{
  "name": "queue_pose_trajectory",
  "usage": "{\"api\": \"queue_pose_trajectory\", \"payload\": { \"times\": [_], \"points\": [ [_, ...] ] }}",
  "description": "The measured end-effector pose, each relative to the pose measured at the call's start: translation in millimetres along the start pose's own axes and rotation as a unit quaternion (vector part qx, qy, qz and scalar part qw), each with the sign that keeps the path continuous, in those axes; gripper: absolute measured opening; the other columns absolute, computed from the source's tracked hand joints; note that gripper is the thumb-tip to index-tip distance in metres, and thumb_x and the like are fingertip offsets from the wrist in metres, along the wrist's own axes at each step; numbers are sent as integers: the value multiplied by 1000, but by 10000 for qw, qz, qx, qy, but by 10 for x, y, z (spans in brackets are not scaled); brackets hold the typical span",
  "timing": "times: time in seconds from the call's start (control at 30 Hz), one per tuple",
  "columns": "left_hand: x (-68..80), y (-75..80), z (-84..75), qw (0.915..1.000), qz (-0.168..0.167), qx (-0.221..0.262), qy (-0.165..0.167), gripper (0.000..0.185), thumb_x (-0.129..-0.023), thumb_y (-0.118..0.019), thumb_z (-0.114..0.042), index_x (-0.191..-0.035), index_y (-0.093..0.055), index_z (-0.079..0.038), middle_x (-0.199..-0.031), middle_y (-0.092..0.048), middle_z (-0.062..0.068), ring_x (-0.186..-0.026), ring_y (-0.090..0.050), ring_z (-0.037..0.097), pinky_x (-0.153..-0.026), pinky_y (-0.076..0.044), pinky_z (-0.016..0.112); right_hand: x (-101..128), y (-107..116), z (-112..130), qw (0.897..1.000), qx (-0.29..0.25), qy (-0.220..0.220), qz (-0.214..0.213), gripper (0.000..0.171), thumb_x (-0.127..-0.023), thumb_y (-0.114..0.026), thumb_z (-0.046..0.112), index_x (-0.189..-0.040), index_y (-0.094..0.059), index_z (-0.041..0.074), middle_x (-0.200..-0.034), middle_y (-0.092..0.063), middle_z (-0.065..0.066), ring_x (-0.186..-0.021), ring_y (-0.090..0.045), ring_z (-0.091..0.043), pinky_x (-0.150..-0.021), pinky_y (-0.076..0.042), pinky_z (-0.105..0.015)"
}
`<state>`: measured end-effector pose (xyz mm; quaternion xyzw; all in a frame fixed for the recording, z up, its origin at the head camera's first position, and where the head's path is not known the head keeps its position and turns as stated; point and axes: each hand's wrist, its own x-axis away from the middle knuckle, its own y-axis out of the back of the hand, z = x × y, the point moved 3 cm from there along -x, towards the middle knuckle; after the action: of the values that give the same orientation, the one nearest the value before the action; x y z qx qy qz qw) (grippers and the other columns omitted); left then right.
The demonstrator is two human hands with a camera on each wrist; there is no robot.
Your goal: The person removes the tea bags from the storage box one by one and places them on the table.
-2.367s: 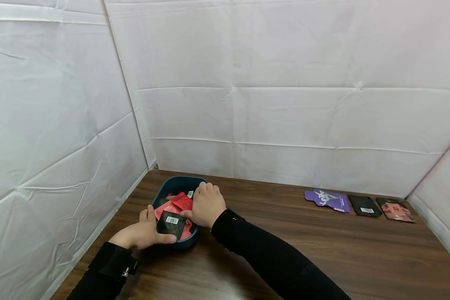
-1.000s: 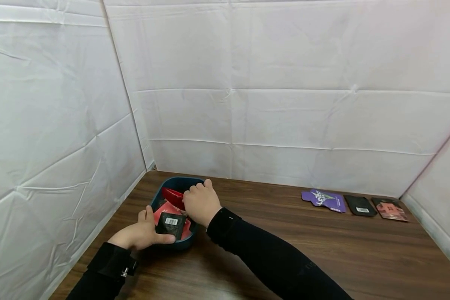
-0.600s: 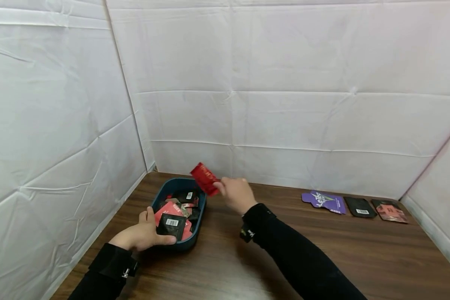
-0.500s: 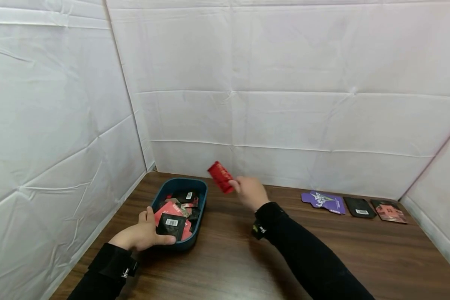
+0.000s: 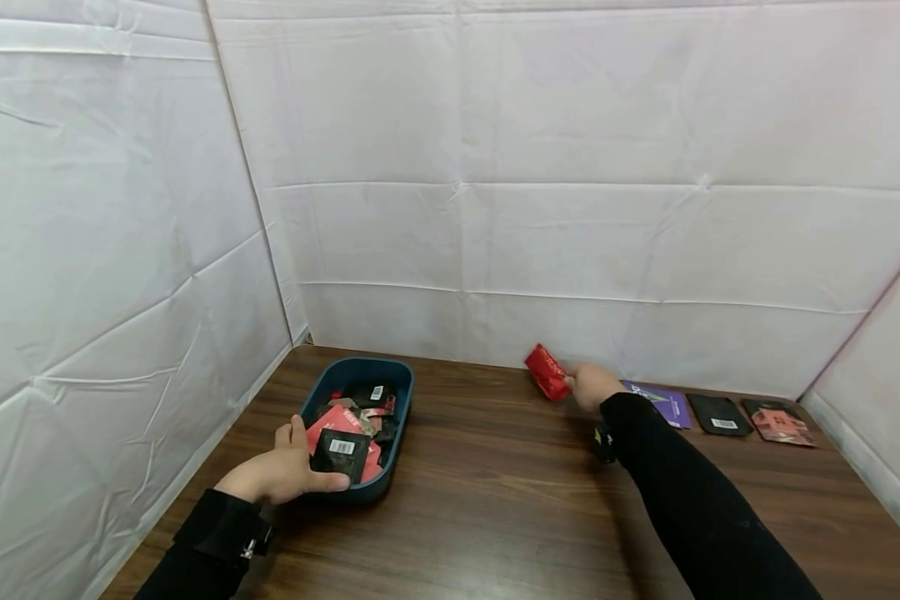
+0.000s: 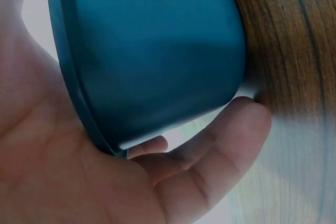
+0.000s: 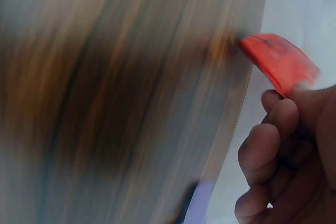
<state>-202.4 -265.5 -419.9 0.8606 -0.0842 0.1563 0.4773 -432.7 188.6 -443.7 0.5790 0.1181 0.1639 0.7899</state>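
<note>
Red packet (image 5: 546, 372) moved toward three o'clock, pinched by fingers of right hand (image 5: 597, 387); left hand's fingers grip blue bin (image 5: 371, 366) at eight o'clock. Advise a steady edge pinch.

Brown wood-grain table (image 5: 487, 517) spreads before you; creased white back sheet (image 5: 562, 117) faces you; wrinkled left sheet (image 5: 105, 242), pale right sheet (image 5: 888, 396) flank you.

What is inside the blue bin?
The blue bin holds a barcoded black packet at its near end, a pinkish-red packet partly covered by it, and a second black packet farther back, amid other jumbled packets. Whatever lies under this top layer is hidden.
</note>
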Motion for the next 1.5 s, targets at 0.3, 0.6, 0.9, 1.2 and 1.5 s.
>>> {"api": "queue_pose_trajectory", "payload": {
  "times": [0.3, 0.6, 0.9, 1.2, 1.5],
  "points": [
    [-9, -28, 37, 10000, 83, -48, 15, 145, -74, -71, -74, -147, 12, 18, -151, 7, 43, -128, -32, 56, -101, -35, 63, 107, 83, -439, 9990, -112, -367, 236, 47, -104, -55, 30, -62, -45, 13, -61, -38, 0, -58, -39, -18, -61, -38, -35],
    [-77, -49, 123, 10000, 69, 16, 52, 150, -69, -72, -78, -149, 14, 15, -152, 9, 41, -128, -32, 55, -100, -36, 63, 137, 106, -542, 9969, 49, -788, -55, 41, -105, -52, 28, -72, -63, 5, -77, -62, -12, -72, -57, -27, -74, -48, -46],
    [-17, -45, 88, 10000, 55, 15, 33, 148, -70, -72, -76, -148, 13, 16, -151, 5, 42, -122, -38, 53, -99, -38, 62, 181, 169, -434, 9949, -132, -806, -594, 29, -104, -54, 21, -98, -66, -4, -91, -66, -18, -86, -62, -36, -78, -48, -50],
    [62, 9, 7, 9999, 6, -118, -40, 139, -78, -74, -67, -146, 11, 21, -149, 4, 47, -125, -33, 57, -97, -39, 63, 199, 233, -402, 9949, 37, -726, -699, 27, -103, -57, 22, -98, -65, -3, -91, -67, -17, -84, -63, -36, -74, -49, -50],
    [21, -3, 13, 9999, 49, -91, 27, 139, -78, -73, -68, -147, 11, 20, -150, 4, 45, -127, -31, 57, -98, -38, 63, 193, 241, -355, 9952, 215, -656, -691, 28, -102, -58, 23, -93, -66, -2, -90, -67, -18, -85, -64, -39, -75, -50, -53]
  ]
}}
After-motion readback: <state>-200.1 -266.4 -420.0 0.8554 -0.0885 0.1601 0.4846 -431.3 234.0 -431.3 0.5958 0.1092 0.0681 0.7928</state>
